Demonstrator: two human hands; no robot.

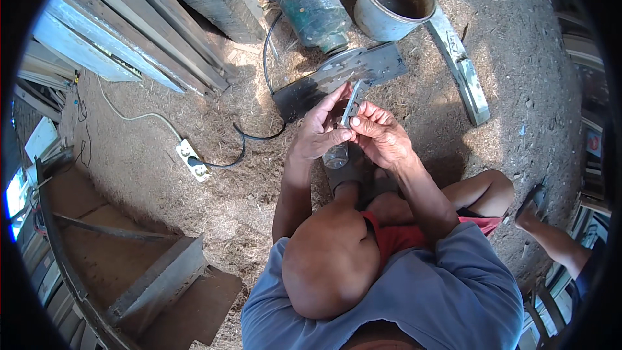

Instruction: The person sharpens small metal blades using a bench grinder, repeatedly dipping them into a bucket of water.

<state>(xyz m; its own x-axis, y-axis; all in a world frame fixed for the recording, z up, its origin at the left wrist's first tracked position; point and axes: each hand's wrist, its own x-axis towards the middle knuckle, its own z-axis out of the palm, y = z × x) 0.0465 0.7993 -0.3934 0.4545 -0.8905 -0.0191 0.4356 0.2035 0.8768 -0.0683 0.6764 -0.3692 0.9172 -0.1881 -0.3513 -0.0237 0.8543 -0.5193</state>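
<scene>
Both my hands meet over the sawdust-covered ground, in front of my knees. My left hand (319,131) and my right hand (382,135) pinch a small flat grey metal part (352,101) between their fingertips, holding it upright. Just below my left hand's fingers is a small clear jar-like object (335,155); I cannot tell whether it is held or resting. Beyond the hands lies a dark metal plate (337,78), attached to a green electric motor (314,6).
A grey metal pot (395,0) stands at the back beside a long grey metal bar (463,68). A white power strip (192,160) with a black cable lies to the left. Wooden planks (142,32) lean upper left; another person's leg (551,236) is at right.
</scene>
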